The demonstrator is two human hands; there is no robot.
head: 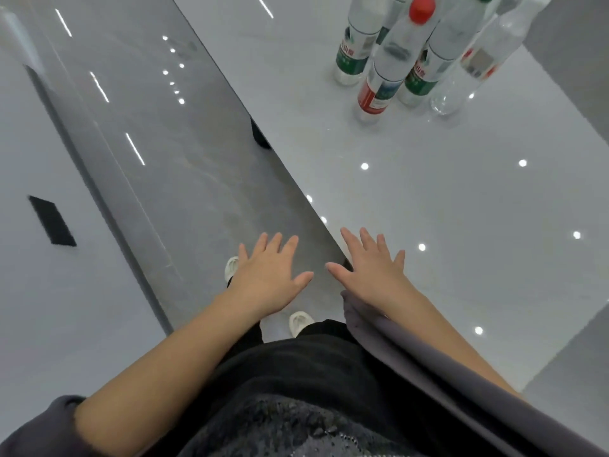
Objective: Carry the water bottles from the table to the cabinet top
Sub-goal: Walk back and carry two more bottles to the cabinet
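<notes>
Both hands are reaching forward, palms down, fingers spread wide, gripping nothing. The left hand (268, 278) is hovering over the glossy grey floor (184, 166); the right hand (372, 268) is hanging over the near corner edge of the pale worktop (461, 225). Whether it is touching the surface cannot be told.

The water bottles (421, 54) are standing upright in a tight cluster at the far end of the worktop, well apart from both hands. A red-capped bottle (390, 64) with a red label is standing at the front; two with green labels are sitting just behind it on either side, and a clear bottle (474, 64) is standing at the right of the group.

A grey cloth (428, 357) is lying along the right forearm. Two pale shoes (300, 323) are showing on the floor below the hands. A dark rectangular patch (52, 221) is lying on the pale surface at far left.
</notes>
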